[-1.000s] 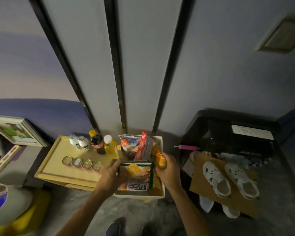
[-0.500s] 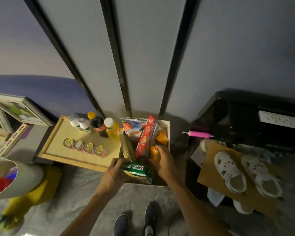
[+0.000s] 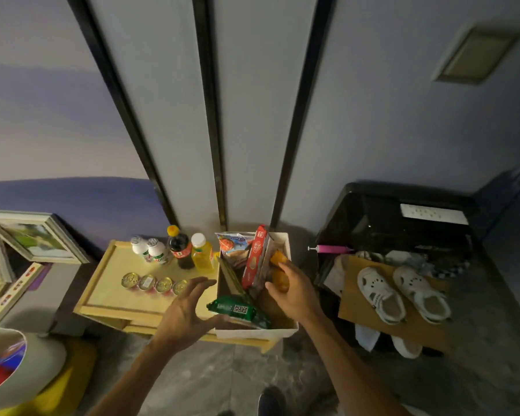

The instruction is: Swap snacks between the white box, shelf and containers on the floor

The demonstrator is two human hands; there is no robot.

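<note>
The white box [image 3: 252, 333] stands on the right end of a low yellow shelf [image 3: 114, 295] by the wall. A green snack bag [image 3: 237, 310] lies across the box's front. Behind it stand a red packet [image 3: 254, 256] and a pale snack bag [image 3: 233, 244]. My left hand [image 3: 186, 310] hovers just left of the green bag, fingers spread, holding nothing. My right hand [image 3: 294, 289] is inside the box, closed around an orange packet [image 3: 279, 279].
Several bottles [image 3: 180, 250] and round tins [image 3: 155, 283] stand on the shelf. A black bin [image 3: 403, 223] with white shoes [image 3: 403, 292] on cardboard sits to the right. Picture frames [image 3: 33, 238] lean at the left. A white container [image 3: 18, 364] is at lower left.
My left hand has let go of the green snack bag, which now lies in the box's front. The right hand still grips the orange packet, slightly further right. The camera tilted up.
</note>
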